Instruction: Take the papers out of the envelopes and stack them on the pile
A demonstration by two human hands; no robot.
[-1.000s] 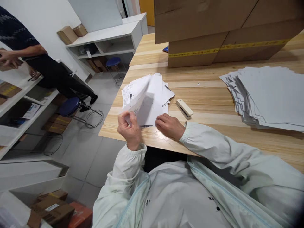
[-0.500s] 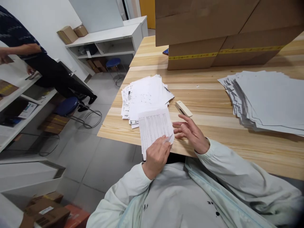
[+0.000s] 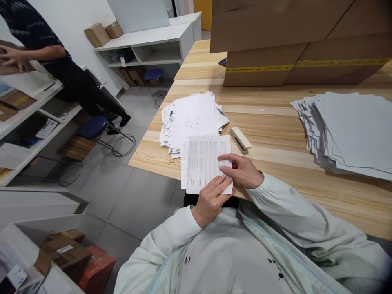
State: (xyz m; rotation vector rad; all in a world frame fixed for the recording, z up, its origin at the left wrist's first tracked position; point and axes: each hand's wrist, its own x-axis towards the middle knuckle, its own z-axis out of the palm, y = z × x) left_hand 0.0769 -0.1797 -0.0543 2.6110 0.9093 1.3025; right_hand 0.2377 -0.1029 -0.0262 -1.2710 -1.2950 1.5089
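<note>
Two printed sheets (image 3: 203,159), one slightly offset on the other, lie partly over the table's front edge. My left hand (image 3: 212,200) is closed on their lower right corner, its fingers laid across the top. My right hand (image 3: 243,170) is closed at the right edge, with thumb and forefinger over the print; its other fingers are partly hidden. Just beyond the sheets is an untidy pile of papers (image 3: 192,116). A cream stapler (image 3: 240,139) rests on the wood, close to my right hand and apart from it.
A thick stack of paper (image 3: 352,130) sits on the right of the wooden table (image 3: 269,141). Large cardboard boxes (image 3: 260,69) stand at the back. To the left, another person (image 3: 55,57) stands beside white shelving, near blue stools (image 3: 93,126).
My right hand has moved left from beside the sheets onto the top one. The lifted lower right corner now lies flat, and a second sheet shows at the left edge.
</note>
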